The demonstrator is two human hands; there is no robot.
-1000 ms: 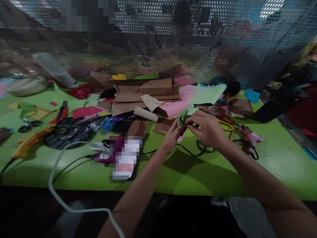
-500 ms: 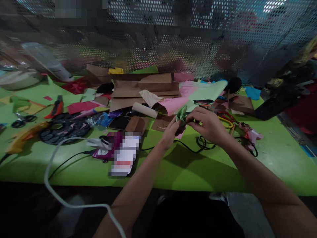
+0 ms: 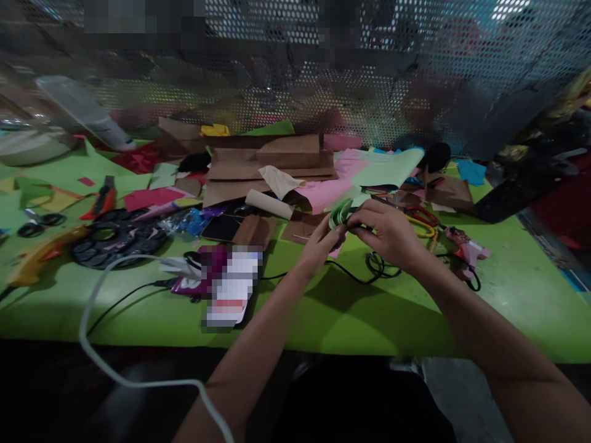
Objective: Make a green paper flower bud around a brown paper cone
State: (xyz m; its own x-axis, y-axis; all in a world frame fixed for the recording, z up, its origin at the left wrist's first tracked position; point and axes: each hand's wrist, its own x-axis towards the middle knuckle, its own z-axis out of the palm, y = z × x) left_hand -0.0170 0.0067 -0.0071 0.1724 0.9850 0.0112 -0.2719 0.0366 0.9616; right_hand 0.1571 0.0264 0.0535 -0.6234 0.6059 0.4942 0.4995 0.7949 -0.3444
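Note:
Both my hands meet above the green table, pinching a small rolled piece of light green paper. My left hand grips it from below with closed fingers. From the right, my right hand closes its fingers over the paper's upper side. A black cable loops on the table just under my hands. Pink paper and brown paper bags lie just beyond them.
A pink glue gun lies right of my hands; a yellow glue gun, scissors, a red cutter and a black round tray lie at left. A white cable hangs off the front edge. Perforated metal backs the table.
The green paper has been curled tighter between my fingers and turned slightly; both hands stay in nearly the same spot. The view drifted a little.

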